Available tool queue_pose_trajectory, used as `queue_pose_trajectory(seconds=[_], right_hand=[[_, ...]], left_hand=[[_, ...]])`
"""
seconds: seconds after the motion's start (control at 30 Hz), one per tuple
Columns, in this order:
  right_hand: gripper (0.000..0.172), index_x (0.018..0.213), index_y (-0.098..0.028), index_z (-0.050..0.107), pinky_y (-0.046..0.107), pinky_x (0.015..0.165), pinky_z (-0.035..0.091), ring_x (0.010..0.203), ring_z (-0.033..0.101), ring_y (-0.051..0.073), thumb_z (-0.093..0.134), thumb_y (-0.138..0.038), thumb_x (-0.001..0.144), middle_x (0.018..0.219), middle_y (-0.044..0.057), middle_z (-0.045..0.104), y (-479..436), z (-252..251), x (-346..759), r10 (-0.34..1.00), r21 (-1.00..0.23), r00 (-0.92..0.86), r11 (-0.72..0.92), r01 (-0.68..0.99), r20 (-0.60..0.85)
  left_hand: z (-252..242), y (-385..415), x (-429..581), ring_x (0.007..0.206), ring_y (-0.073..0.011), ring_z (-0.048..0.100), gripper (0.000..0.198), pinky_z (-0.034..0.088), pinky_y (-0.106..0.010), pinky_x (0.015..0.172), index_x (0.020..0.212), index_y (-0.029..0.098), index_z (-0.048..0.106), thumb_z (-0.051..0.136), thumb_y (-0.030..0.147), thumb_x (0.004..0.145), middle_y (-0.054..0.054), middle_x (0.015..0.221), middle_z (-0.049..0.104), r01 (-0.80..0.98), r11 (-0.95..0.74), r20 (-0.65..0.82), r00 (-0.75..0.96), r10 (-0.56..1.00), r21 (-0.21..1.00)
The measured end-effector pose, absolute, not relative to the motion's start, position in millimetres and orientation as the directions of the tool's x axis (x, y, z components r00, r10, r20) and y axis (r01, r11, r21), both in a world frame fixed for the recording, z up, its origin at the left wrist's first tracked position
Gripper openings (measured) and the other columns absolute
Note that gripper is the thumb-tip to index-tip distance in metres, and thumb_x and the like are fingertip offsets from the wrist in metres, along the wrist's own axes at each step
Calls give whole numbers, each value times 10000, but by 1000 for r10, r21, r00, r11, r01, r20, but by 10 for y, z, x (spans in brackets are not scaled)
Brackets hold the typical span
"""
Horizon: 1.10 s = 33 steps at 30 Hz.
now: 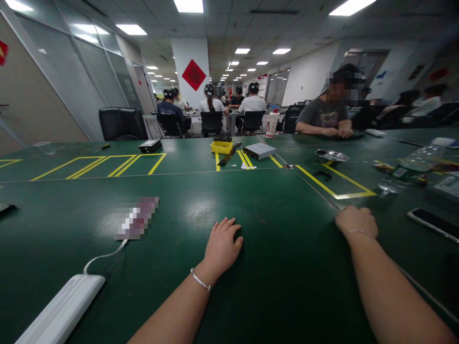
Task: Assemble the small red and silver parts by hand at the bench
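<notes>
My left hand [223, 244] lies palm down on the green tabletop [279, 267], its fingers stretched out and holding nothing. A beaded bracelet [200, 280] circles that wrist. Further right, my right hand [357, 222] rests on the table with its fingers curled in, beside a thin seam line. Whatever it may hold is hidden. Left of my left hand is a blurred-out phone-like object [138, 220] with a white cable [103, 258] running to a long white bar-shaped device [60, 310]. A dark phone [435, 222] lies right of my right hand.
Toward the back stand a yellow tray [221, 147], a grey box [259, 151], a metal bowl [332, 155] and a white bottle [273, 124]. A clear plastic bottle [412, 167] is at right. Yellow tape outlines mark the table. A person [324, 112] sits across from me.
</notes>
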State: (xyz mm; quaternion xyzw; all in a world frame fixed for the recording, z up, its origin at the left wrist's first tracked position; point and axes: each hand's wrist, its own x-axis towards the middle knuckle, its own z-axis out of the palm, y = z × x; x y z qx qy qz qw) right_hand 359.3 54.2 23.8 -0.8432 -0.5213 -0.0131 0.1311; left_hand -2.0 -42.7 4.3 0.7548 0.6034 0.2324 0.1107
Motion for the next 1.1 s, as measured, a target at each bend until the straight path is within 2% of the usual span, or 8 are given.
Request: queue_pose_trajectory(seconds=[0.13,0.33,0.43,0.7,0.8,0.87,0.97,1.1], right_hand=[[349,940,-127,577,348,606,380,834,532,290,377,-300,712,960,191,540,541,405,3305,904,-216,424,-405,888,48],[212,799,-206,562,253,547,382,619,526,146,407,-322,713,702,16,585,312,474,2221,998,-624,-6,47,780,67],[156,805,-198,523,233,529,376,564,501,117,448,-287,701,646,-10,557,52,360,1659,984,-771,-161,155,618,69],[139,788,-180,487,222,564,390,634,528,110,495,-299,717,717,4,577,-159,222,1330,915,-902,-403,162,401,-15],[194,822,-183,521,239,611,397,672,532,120,453,-349,751,742,14,582,11,358,1595,891,-833,-454,260,489,12],[244,861,-185,542,274,660,391,723,528,150,416,-372,768,786,44,580,180,432,1937,951,-652,-296,281,704,91],[333,993,-137,531,368,758,353,928,471,258,408,-342,761,990,159,516,429,421,2661,951,-261,128,-52,964,282],[492,1192,-175,403,458,747,346,1034,397,358,339,-412,766,1162,209,403,605,211,3541,869,-135,447,-426,894,213]], left_hand=[[55,-425,-11,1161,-213,364,257,235,-448,986,997,236,538,450,265,757,-33,1200,481,843,-261,248,158,956,470],[111,-479,63,935,-187,518,371,398,-352,836,1027,212,463,568,254,674,-37,982,568,770,-293,278,156,948,567],[126,-505,94,820,-171,548,444,434,-312,737,1033,211,420,606,256,633,-21,904,573,724,-272,254,138,957,633],[173,-503,98,648,-130,524,158,393,-247,588,854,202,474,463,157,704,4,741,556,679,-267,273,102,957,684],[175,-484,97,634,-128,515,136,383,-252,595,849,199,496,461,210,719,4,726,549,610,-251,269,63,961,751],[167,-448,80,640,-128,519,144,383,-252,609,848,196,508,473,232,713,7,706,553,512,-192,227,-6,974,837],[151,-372,34,630,-118,527,153,388,-232,597,848,178,510,453,242,722,11,662,557,224,-75,91,-61,994,972],[133,-299,-23,606,-103,513,197,370,-197,525,866,155,534,443,271,736,6,639,546,-9,36,-37,-131,991,999]])
